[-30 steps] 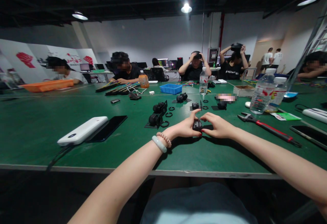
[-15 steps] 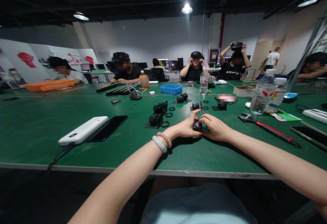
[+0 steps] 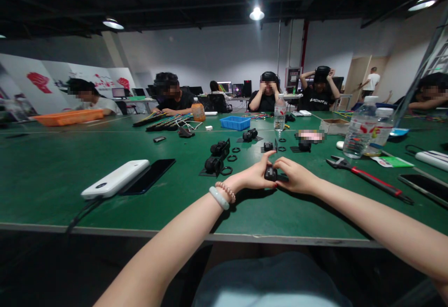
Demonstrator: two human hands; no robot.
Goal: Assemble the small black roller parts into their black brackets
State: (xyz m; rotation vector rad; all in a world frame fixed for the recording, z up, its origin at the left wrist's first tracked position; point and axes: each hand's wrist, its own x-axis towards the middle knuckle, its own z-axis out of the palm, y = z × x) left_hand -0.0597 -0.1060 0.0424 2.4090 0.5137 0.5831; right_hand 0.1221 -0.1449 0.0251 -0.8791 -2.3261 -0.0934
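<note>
Between my two hands is a small black plastic part (image 3: 270,173) with a flat plate on its right side, just above the green table (image 3: 196,209). My left hand (image 3: 257,172) grips its left side, thumb below and a finger stretched out above. From the right, my right hand (image 3: 296,175) pinches the plate; my fingers hide some of it. Similar black parts (image 3: 214,164) stand to the left, with several black rings (image 3: 227,170) beside them. Another black part (image 3: 269,146) and more rings (image 3: 282,149) lie just beyond my hands.
An adjustable wrench (image 3: 371,178) with red handles lies right of my right hand, near water bottles (image 3: 360,129). At left are a white power bank (image 3: 115,178) and a phone (image 3: 150,176). A blue tray (image 3: 235,122) stands farther back. Several people sit across the table.
My hands and the black part stay nearly where they were. Across the table, one person has lowered a headset onto their head; another's hands now cover their face.
</note>
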